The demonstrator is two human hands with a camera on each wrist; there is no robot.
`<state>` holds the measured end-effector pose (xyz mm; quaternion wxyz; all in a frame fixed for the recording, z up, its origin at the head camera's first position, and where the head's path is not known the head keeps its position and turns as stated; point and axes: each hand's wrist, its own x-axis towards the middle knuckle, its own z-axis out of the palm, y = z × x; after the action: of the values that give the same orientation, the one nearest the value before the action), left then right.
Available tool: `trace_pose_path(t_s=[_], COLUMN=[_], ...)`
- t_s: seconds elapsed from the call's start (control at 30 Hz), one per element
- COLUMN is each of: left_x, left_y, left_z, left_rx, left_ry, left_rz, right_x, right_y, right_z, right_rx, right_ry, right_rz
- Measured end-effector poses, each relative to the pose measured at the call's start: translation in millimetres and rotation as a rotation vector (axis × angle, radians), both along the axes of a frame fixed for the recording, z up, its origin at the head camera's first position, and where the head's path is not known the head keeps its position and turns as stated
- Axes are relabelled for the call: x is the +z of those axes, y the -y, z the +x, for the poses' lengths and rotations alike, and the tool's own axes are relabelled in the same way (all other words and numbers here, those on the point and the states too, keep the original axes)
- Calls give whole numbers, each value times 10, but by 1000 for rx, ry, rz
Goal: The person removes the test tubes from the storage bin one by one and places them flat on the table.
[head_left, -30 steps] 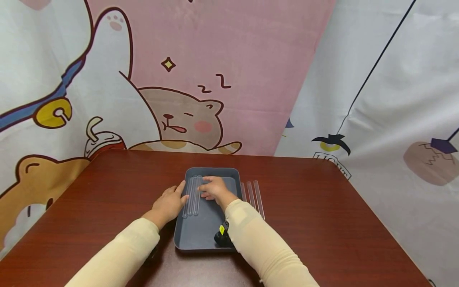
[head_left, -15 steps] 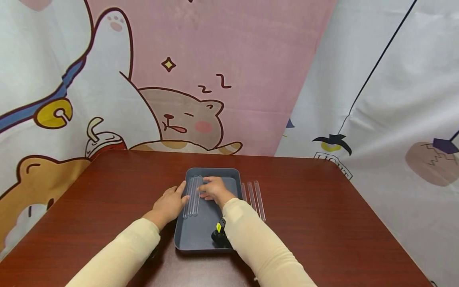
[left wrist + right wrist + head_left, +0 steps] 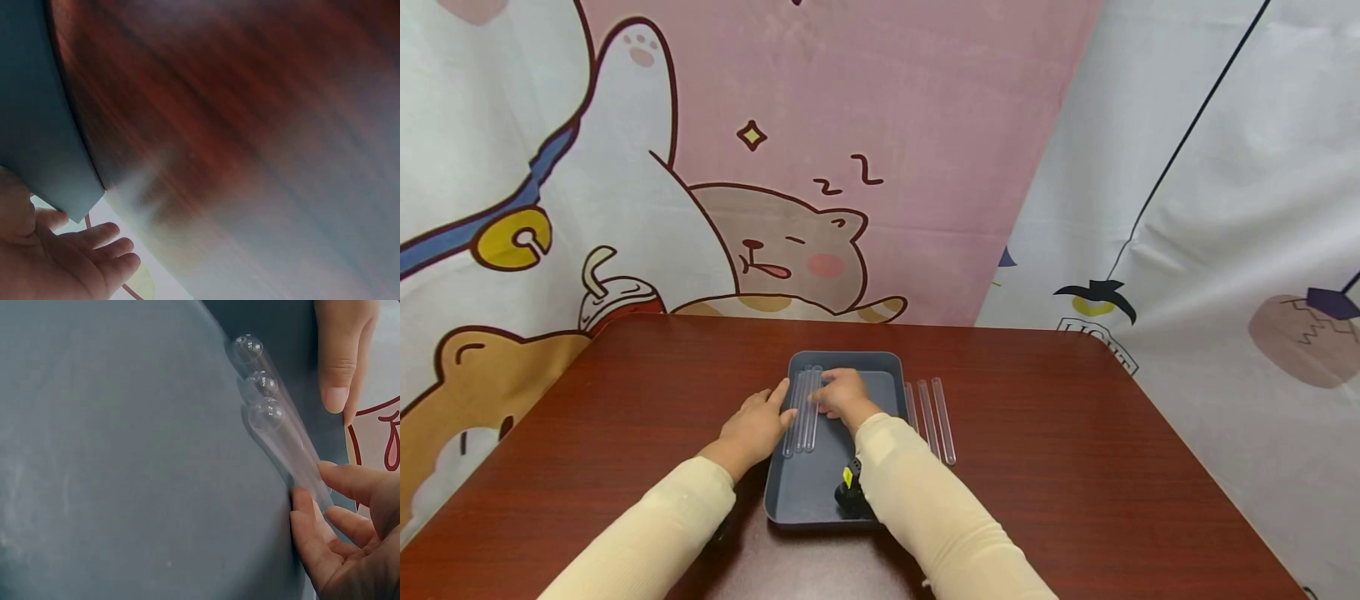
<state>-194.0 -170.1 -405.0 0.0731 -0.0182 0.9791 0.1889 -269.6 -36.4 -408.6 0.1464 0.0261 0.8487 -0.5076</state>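
Observation:
Three clear test tubes (image 3: 809,421) lie side by side along the left part of a grey tray (image 3: 797,500), rounded ends toward me. In the right wrist view, my right hand (image 3: 356,531) has its thumb and fingers on either side of the nearest test tube (image 3: 284,440), pinching it near its far end. From the head view, the right hand (image 3: 844,395) reaches over the tray from the right. My left hand (image 3: 755,427) is at the tray's left rim, fingers relaxed, thumb over the inside. In the left wrist view, the left hand (image 3: 81,262) holds nothing.
Three more clear tubes (image 3: 942,421) lie on the brown table (image 3: 1075,467) just right of the tray; the right sleeve partly hides them. A black wrist camera (image 3: 850,498) hangs over the tray's near part. A cartoon-printed cloth (image 3: 940,167) stands behind the table.
My right hand and forearm have shifted slightly left, its fingers closing in on the rightmost tube in the tray. The left hand has stayed in place.

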Motion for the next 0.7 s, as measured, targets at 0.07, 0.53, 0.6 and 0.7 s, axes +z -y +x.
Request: trace_pose_path(t_s=[0.07,0.53,0.6,0.7], left_x=[4,12,14,19], left_y=[-2,-9,-9,-9], left_z=[4,21,20,22], left_rx=[-1,6,8,9], left_ry=[0,3,4,4], left_rz=[0,-4,-1,3], right_x=[5,20,23,22], right_y=[7,-29,-39,-49], right_z=[7,44,49,51], right_rx=[0,10,8,3], right_ry=[-7,19,26,37], right_rz=[13,-60,-77,-117])
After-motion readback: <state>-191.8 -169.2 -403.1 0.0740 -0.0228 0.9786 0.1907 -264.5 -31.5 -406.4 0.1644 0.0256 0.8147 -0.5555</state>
